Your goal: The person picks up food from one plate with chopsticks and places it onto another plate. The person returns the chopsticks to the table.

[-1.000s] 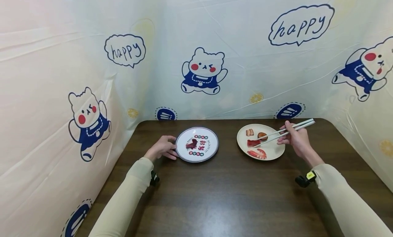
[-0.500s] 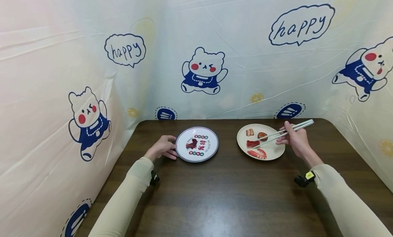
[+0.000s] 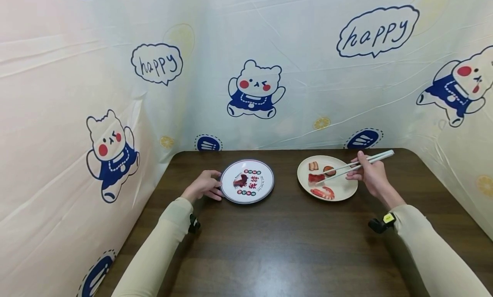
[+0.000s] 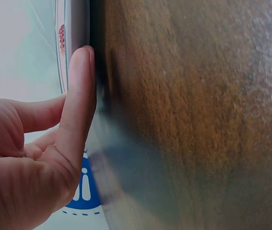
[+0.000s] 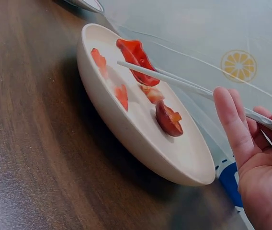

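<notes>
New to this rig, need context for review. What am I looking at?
There's no machine: a person works with a bare left hand and right hand, a small camera on each wrist. The wide picture comes from a head camera looking forward and down; the close-ups come from those wrists. On the brown table sit a printed plate and a cream plate holding food-like pieces. The left hand touches the printed plate's edge. The right hand holds chopsticks, tips near a red piece; whether they touch it is unclear.
</notes>
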Demonstrator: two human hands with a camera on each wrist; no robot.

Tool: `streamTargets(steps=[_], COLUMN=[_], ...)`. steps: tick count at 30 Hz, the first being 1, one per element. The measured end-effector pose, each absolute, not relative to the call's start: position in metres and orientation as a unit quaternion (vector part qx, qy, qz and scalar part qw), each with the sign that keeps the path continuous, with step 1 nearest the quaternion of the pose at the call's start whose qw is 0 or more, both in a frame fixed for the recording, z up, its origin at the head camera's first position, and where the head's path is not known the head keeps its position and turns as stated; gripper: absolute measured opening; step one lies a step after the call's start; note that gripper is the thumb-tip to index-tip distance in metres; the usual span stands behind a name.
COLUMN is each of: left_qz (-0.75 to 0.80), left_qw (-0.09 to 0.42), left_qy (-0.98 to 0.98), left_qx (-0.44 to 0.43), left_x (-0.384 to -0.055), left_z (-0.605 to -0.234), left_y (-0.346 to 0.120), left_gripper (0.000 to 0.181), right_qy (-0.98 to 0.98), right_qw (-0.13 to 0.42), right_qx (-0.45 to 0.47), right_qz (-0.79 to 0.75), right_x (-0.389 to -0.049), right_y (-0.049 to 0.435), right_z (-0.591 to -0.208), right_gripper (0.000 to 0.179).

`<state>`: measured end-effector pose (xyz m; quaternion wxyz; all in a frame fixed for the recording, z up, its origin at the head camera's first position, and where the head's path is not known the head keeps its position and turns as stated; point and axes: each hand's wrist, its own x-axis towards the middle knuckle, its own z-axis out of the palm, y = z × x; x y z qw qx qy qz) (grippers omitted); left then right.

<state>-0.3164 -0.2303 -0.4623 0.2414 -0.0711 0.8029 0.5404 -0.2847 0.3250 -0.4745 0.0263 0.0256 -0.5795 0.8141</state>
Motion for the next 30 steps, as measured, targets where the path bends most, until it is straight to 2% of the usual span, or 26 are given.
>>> streamTargets(steps=[30], left_qz=[0.538], left_qw=[0.243], left_qy=[0.804], left_qx=[-0.069], left_x=[-0.316], left_z=[-0.460], left_y=[-0.230], left_gripper=[0.056], right_qy=[-0.460], right_qw=[-0.084], right_qx=[0.027], right_qz=[0.884], right_x=[-0.308], right_y=[0.351], right_z=[-0.460], right_gripper=[0.039])
